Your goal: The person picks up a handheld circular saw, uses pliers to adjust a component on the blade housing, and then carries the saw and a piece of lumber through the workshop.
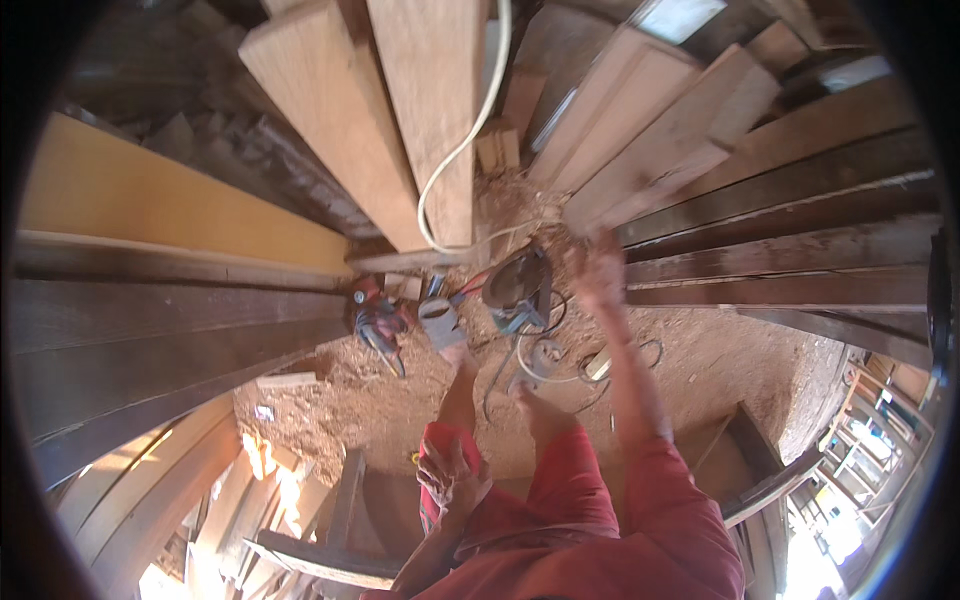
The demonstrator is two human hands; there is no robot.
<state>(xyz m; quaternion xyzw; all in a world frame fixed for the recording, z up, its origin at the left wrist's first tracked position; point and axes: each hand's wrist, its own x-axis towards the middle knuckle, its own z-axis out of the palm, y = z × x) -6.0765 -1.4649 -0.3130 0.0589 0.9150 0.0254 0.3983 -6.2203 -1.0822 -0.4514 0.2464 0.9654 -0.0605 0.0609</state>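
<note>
My left hand lies on my left knee with its fingers spread, holding nothing that I can see. My right hand reaches forward beside the ends of stacked planks; its fingers are smeared by motion, so its grip is unclear. Just left of that hand, on the dusty ground, stands a corded power tool with a dark rounded top and a teal body. A red and black power tool lies further left. Between the two tools, a flat grey piece with a notch sits at my left foot.
Long boards lean ahead, with a pale cable draped over them. Dark beams flank me on the left and right. Loose cord and a white socket block lie near my right foot. Sawdust covers the ground.
</note>
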